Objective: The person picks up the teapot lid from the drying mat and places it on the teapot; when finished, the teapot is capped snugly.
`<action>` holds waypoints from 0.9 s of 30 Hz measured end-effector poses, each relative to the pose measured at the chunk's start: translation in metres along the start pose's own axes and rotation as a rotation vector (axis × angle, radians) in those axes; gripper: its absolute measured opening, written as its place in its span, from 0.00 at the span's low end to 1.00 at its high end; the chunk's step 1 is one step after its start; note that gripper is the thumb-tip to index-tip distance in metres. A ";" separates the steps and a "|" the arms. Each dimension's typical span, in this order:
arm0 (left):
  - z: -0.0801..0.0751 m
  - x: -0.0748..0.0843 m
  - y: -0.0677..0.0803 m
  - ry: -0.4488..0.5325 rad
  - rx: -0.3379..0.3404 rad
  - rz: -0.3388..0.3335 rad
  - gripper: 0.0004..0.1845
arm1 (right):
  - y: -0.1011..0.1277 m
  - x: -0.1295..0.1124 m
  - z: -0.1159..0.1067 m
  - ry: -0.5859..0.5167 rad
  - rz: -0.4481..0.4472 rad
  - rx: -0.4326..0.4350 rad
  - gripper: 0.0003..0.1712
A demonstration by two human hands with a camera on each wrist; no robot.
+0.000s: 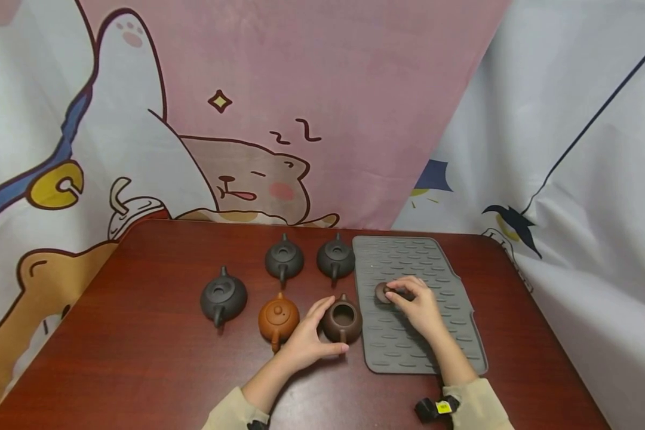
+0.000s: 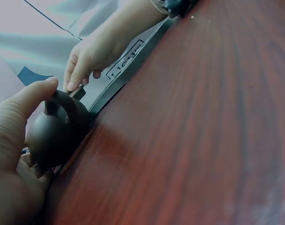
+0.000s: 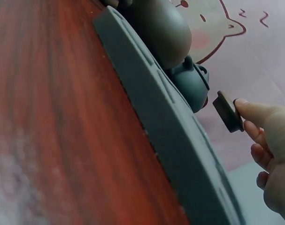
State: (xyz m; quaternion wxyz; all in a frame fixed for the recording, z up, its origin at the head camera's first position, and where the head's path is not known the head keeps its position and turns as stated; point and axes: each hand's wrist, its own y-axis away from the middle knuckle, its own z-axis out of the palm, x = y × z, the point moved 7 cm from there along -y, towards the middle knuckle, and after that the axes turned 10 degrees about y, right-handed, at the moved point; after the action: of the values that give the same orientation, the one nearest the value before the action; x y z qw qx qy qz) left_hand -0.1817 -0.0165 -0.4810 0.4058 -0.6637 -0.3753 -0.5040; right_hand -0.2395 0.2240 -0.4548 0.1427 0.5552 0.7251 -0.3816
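Observation:
A dark brown teapot (image 1: 341, 325) stands lidless on the table beside the mat, its round mouth showing. My left hand (image 1: 307, 343) curves around its left side and holds it. In the left wrist view the thumb (image 2: 36, 93) lies at the top of the teapot's handle (image 2: 69, 105), and the other fingers go behind the body. Over the left part of the grey mat (image 1: 408, 346), my right hand (image 1: 420, 304) pinches the small brown lid (image 1: 383, 292) by its knob. The right wrist view shows this lid (image 3: 227, 112) tilted and raised above the mat.
Left of the brown teapot sits an orange teapot (image 1: 278, 319) with its lid on, close to my left hand. Dark grey teapots stand at the back middle (image 1: 283, 260), beside the mat's far corner (image 1: 335, 258) and farther left (image 1: 223, 297). A patterned cloth (image 1: 355, 119) hangs behind the table.

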 end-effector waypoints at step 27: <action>0.000 -0.001 0.000 -0.010 0.000 -0.013 0.52 | 0.007 -0.078 -0.001 -0.081 -0.190 -0.048 0.12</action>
State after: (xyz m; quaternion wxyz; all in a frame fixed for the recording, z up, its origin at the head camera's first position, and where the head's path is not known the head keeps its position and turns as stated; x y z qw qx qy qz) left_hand -0.1816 -0.0167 -0.4819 0.4004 -0.6639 -0.3817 -0.5032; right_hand -0.2066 0.1706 -0.4076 0.1481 0.4645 0.7771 -0.3981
